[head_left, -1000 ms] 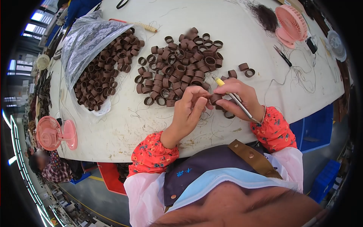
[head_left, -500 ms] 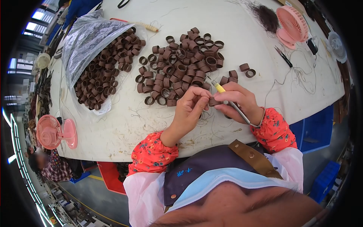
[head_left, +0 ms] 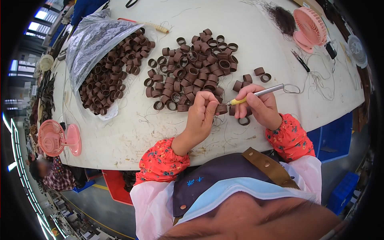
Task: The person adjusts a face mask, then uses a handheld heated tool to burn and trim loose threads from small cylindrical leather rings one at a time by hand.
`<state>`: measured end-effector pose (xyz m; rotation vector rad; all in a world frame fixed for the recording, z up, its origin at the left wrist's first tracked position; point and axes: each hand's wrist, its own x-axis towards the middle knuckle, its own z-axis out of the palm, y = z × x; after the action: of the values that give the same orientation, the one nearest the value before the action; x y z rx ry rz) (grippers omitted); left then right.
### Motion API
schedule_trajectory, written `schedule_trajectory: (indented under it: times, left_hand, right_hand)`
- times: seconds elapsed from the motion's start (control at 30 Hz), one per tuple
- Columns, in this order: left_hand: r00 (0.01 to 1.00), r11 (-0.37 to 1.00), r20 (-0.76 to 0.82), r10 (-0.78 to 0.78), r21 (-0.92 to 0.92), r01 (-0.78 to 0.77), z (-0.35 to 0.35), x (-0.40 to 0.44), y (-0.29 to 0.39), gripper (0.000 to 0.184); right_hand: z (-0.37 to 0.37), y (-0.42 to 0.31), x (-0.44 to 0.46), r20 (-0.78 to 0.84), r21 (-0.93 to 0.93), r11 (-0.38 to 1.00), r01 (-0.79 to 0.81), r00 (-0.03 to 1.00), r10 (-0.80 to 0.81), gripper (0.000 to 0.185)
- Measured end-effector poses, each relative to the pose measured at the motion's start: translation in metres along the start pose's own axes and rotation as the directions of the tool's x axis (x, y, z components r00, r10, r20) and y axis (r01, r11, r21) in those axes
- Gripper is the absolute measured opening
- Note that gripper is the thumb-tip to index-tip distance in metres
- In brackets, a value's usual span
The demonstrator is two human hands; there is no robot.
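Observation:
My left hand [head_left: 201,114] pinches a small brown ring [head_left: 222,108] between thumb and fingers, above the near part of the table. In my right hand [head_left: 262,107] is a pen-like tool [head_left: 264,91] with a silver barrel, a yellow grip and a grey cord at its rear end. Its thin tip points left and meets or nearly meets the ring; I cannot tell which. Below my right fingers lies another ring [head_left: 243,121]. Just beyond my hands spreads a large heap of brown rings [head_left: 192,72], with a few loose ones [head_left: 259,71] to its right.
A clear plastic bag [head_left: 86,48] spills more brown rings at the left. Pink fans [head_left: 310,25] stand at the far right and near left. Black-handled snips [head_left: 301,61], tangled cord and dark thread [head_left: 282,20] lie at right. Another person [head_left: 60,176] sits at lower left.
My right hand has turned the pen-like tool from pointing away to pointing left at the ring. The right fingers have drawn off the ring, while my left hand keeps its pinch.

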<state>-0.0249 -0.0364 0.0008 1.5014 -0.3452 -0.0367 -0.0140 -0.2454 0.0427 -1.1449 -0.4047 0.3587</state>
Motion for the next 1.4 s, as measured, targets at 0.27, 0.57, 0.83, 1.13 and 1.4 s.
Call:
schedule_trajectory:
  times: [0.27, 0.57, 0.83, 1.13, 1.4]
  left_hand:
    - [0.996, 0.997, 0.046, -0.078, 0.008, 0.078, -0.001, -0.001, 0.008, 0.010]
    - [0.995, 0.996, 0.047, -0.090, 0.005, 0.090, -0.001, -0.002, 0.007, 0.011]
    - [0.995, 0.996, 0.045, -0.085, 0.014, 0.084, -0.001, -0.002, 0.007, 0.011]
    - [0.998, 0.998, 0.020, -0.065, -0.012, 0.066, 0.000, -0.001, 0.007, 0.010]
    - [0.985, 0.951, -0.046, -0.164, -0.271, 0.145, 0.003, 0.004, 0.011, 0.016]
  right_hand:
    - [0.003, 0.001, 0.001, -0.015, -0.019, 1.000, -0.007, 1.000, 0.007, 0.026]
    - [0.002, 0.001, 0.001, 0.002, -0.031, 0.999, -0.008, 1.000, 0.009, 0.026]
    - [0.003, 0.001, 0.001, 0.003, -0.035, 0.999, -0.013, 1.000, 0.013, 0.025]
    - [0.000, 0.005, 0.002, -0.017, -0.127, 0.990, 0.066, 0.997, -0.069, 0.021]
    - [0.005, 0.005, 0.006, 0.035, -0.583, 0.811, 0.050, 0.999, -0.036, 0.022]
